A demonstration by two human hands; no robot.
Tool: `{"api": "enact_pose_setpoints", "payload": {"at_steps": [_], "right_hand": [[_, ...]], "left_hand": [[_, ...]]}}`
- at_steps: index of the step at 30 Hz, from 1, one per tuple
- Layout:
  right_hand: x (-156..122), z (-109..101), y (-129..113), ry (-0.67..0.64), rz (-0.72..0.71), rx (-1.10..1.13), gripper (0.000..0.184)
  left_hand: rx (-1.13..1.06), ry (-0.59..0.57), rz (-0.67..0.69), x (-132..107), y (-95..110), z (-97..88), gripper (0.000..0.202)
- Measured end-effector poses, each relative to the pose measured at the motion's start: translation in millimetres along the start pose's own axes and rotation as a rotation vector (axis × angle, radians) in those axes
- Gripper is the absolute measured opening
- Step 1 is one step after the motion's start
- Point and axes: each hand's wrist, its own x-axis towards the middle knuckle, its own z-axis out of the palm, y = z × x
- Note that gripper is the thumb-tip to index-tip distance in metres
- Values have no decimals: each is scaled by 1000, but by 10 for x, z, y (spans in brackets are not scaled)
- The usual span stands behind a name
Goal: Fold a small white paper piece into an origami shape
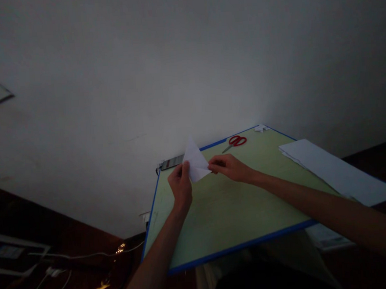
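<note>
Paper [196, 162], smooth, white, roughly triangular, between left hand [180, 184] and right hand [231, 167]

No legible text, labels, numbers or signs anywhere.

Between your forearms, the green surface [218, 222] offers open room, reaching to its near blue edge. Above it, your left grip [181, 185] and right grip [229, 166], joined by folded paper [196, 164], close off the middle. Your right forearm [292, 195] bars the near right. Beyond, red-handled scissors [235, 141] lie near the far edge, backed by a wall [142, 77]. White sheets [333, 170] cover the right side.
</note>
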Motion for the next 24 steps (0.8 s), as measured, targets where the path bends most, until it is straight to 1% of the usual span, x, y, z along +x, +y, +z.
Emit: {"api": "enact_pose_setpoints", "payload": {"at_steps": [3, 7, 10, 12, 15, 18, 21, 24], "right_hand": [[0, -1, 7, 43, -18, -87, 27], [-1, -6, 17, 123, -10, -140, 27], [-1, 21, 19, 182, 5, -110, 29], [4, 40, 29, 196, 24, -69, 31], [21, 19, 58, 191, 41, -58, 33], [42, -58, 72, 177, 65, -43, 37], [51, -120, 44, 146, 111, 11, 45], [49, -124, 8, 80, 105, 61, 42]], "left_hand": [[18, 14, 11, -11, 7, -4, 39], [65, 30, 30, -51, -2, 9, 39], [26, -12, 16, -91, -31, 42, 39], [-16, -53, -3, -107, -63, 66, 38], [-90, -125, -29, -103, -107, 89, 36], [-97, -183, -49, -93, -115, 94, 38], [-60, -180, -56, -101, -105, 101, 40], [-120, -160, -85, -119, -107, 122, 41]]}}
